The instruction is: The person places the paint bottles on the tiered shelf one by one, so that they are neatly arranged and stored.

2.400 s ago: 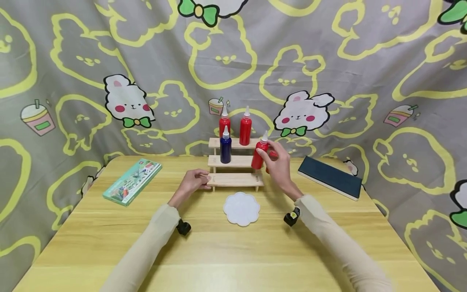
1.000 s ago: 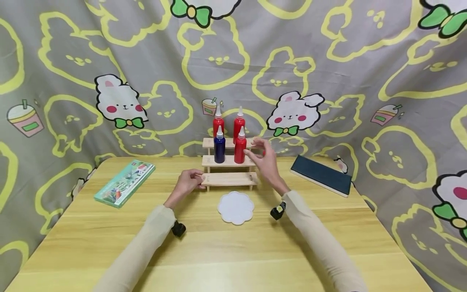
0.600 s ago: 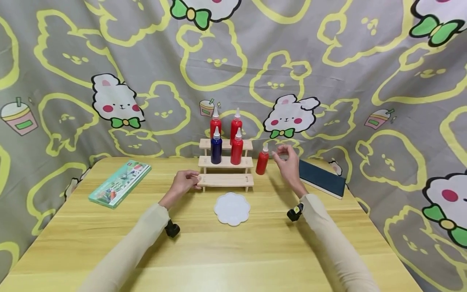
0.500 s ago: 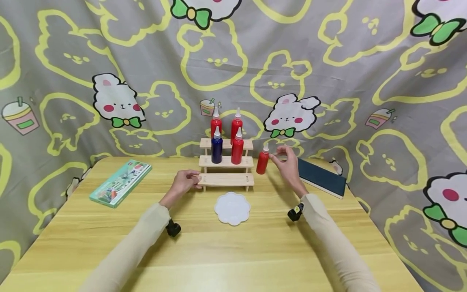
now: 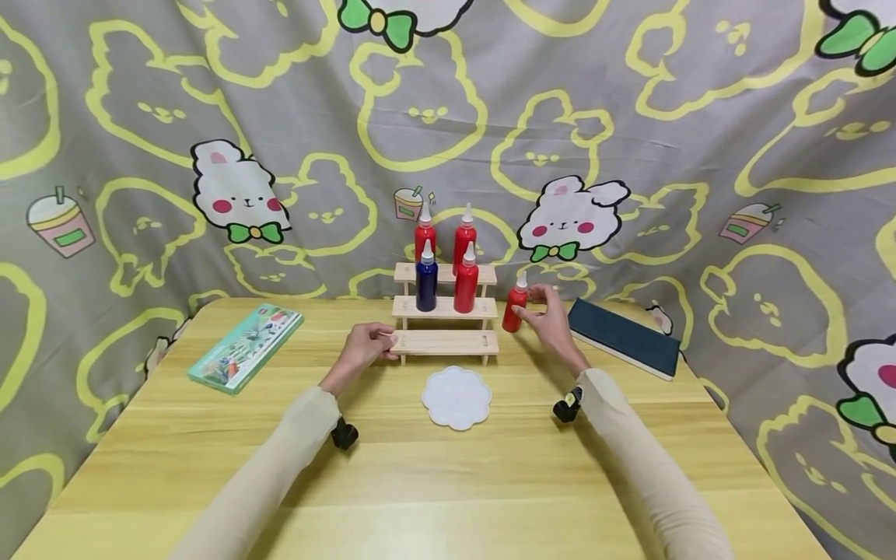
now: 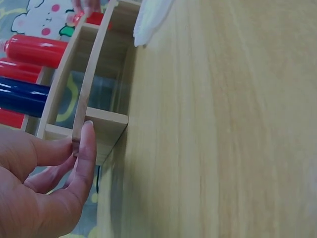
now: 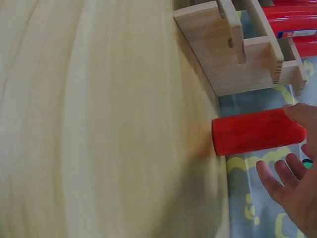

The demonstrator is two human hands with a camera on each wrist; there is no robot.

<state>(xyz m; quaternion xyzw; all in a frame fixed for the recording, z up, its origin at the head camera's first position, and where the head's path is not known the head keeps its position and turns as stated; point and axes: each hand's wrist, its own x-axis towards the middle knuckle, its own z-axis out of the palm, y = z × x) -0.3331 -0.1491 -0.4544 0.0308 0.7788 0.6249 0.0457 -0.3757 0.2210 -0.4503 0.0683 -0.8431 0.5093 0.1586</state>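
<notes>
A three-tier wooden display stand [image 5: 444, 342] stands at the back of the table. My left hand [image 5: 367, 345] pinches the left end of its lowest shelf between thumb and fingers; the left wrist view shows that grip closely. To the right of the stand, my right hand [image 5: 553, 320] pinches a red squeeze bottle [image 5: 516, 309] with a white nozzle, thumb across its upper part. The bottle's base is at the tabletop in the right wrist view. On the middle shelf are a blue bottle [image 5: 426, 286] and a red bottle [image 5: 465, 288]. Two more red bottles [image 5: 463, 243] occupy the top shelf.
A white scalloped coaster [image 5: 457, 397] lies in front of the stand. At the left is a flat green box [image 5: 246, 348]; a dark blue notebook [image 5: 623, 337] lies right of my right hand. A patterned grey curtain [image 5: 315, 93] hangs behind the table.
A red bottle was set on the middle shelf beside the blue one and let go. My right hand then moved right and took hold of the red bottle beside the stand.
</notes>
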